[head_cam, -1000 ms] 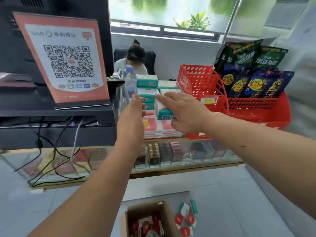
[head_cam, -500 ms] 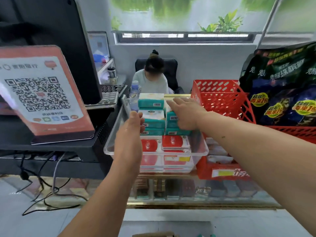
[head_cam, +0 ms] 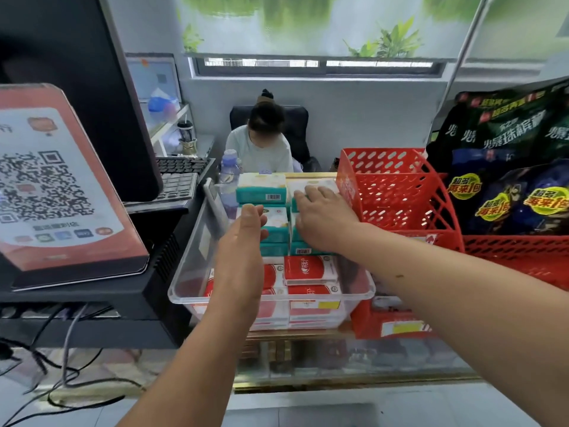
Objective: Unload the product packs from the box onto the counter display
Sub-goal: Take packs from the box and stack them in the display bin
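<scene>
A clear plastic display bin (head_cam: 184, 291) stands on the glass counter. Teal and white packs (head_cam: 261, 192) are stacked in its back half, red and white packs (head_cam: 308, 269) in its front half. My right hand (head_cam: 320, 217) lies flat on top of the right teal stack, fingers straight and reaching to the rear pack. My left hand (head_cam: 243, 257) is held upright with straight fingers against the left side of the left teal stack. Neither hand holds a pack. The box is out of view.
A red mesh basket (head_cam: 397, 192) stands right of the bin, with dark snack bags (head_cam: 508, 167) behind it. A QR code sign (head_cam: 55, 192) and a black monitor stand on the left. A person sits behind the counter by a water bottle (head_cam: 229, 167).
The view has moved closer and higher over the bin. My right hand has slid further back along the top of the right teal stack. My left hand has stayed at the left stack.
</scene>
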Demonstrator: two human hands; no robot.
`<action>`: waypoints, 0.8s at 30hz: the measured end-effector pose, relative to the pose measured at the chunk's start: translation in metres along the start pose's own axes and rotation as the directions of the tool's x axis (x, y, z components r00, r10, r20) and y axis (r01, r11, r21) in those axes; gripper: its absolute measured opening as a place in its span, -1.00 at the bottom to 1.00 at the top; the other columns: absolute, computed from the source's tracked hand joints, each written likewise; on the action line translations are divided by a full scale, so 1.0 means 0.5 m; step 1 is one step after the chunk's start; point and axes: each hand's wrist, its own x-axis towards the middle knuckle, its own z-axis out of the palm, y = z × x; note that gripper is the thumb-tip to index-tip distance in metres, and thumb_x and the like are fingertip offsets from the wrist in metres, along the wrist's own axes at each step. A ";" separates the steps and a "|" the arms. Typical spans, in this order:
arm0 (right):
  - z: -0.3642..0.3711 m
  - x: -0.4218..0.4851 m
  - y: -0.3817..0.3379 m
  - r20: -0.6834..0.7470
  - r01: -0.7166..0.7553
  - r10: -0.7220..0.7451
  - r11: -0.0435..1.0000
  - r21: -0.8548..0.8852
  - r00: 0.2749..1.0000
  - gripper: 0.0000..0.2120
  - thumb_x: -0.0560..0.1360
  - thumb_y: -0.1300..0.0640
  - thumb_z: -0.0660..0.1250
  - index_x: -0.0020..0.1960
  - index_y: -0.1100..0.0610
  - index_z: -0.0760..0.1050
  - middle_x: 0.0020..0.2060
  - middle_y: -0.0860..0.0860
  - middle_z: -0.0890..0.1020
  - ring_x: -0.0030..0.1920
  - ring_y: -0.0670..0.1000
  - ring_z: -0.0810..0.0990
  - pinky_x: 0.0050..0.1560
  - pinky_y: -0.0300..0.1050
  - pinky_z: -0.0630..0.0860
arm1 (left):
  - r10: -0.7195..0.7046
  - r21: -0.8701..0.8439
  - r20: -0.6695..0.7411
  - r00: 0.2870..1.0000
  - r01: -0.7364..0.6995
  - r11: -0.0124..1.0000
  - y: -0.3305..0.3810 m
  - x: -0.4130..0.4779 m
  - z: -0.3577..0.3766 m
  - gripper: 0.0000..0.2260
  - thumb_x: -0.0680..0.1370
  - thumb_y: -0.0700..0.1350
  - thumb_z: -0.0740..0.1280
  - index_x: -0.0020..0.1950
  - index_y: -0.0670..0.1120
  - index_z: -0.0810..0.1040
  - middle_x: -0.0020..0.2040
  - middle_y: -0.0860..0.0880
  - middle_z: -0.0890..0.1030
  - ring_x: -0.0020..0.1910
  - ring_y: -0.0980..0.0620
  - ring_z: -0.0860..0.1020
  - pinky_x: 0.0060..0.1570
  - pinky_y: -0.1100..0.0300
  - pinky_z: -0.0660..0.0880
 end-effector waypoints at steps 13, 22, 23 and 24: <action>0.003 0.020 0.000 -0.015 0.011 -0.011 1.000 0.015 1.000 -0.40 0.60 -0.02 0.02 0.59 0.10 0.00 0.57 0.14 0.10 0.57 0.18 0.03 0.54 0.19 0.03 | 0.012 -0.013 0.002 1.000 -0.012 1.000 -0.013 -0.017 -0.006 -0.61 0.59 0.29 0.07 0.17 0.14 0.56 0.17 0.09 0.63 0.15 0.13 0.59 0.03 0.19 0.49; -0.015 -0.146 -0.052 -0.127 0.072 -0.072 0.997 -0.002 0.989 -0.50 0.59 -0.03 0.07 0.49 0.12 0.23 0.48 0.19 0.28 0.47 0.21 0.25 0.43 0.21 0.26 | 0.026 -0.014 0.011 1.000 -0.026 1.000 -0.024 -0.099 -0.044 -0.59 0.65 0.26 0.08 0.16 0.07 0.62 0.10 0.06 0.67 0.08 0.08 0.63 0.17 0.05 0.56; -0.019 -0.174 -0.065 -0.149 0.075 -0.075 0.997 -0.008 0.986 -0.52 0.58 -0.03 0.07 0.45 0.13 0.29 0.44 0.20 0.34 0.42 0.22 0.31 0.39 0.20 0.32 | 0.014 -0.027 0.028 1.000 -0.014 1.000 -0.026 -0.114 -0.052 -0.58 0.67 0.24 0.07 0.21 0.04 0.61 0.10 0.06 0.66 0.06 0.10 0.62 0.06 0.13 0.59; -0.022 -0.205 -0.080 -0.173 0.072 -0.072 0.997 -0.010 0.982 -0.52 0.57 -0.04 0.05 0.41 0.15 0.34 0.37 0.20 0.41 0.36 0.23 0.38 0.33 0.20 0.37 | 0.001 -0.041 0.048 0.999 0.001 0.999 -0.030 -0.129 -0.064 -0.57 0.68 0.22 0.06 0.25 0.02 0.60 0.10 0.06 0.66 0.05 0.11 0.62 -0.04 0.20 0.57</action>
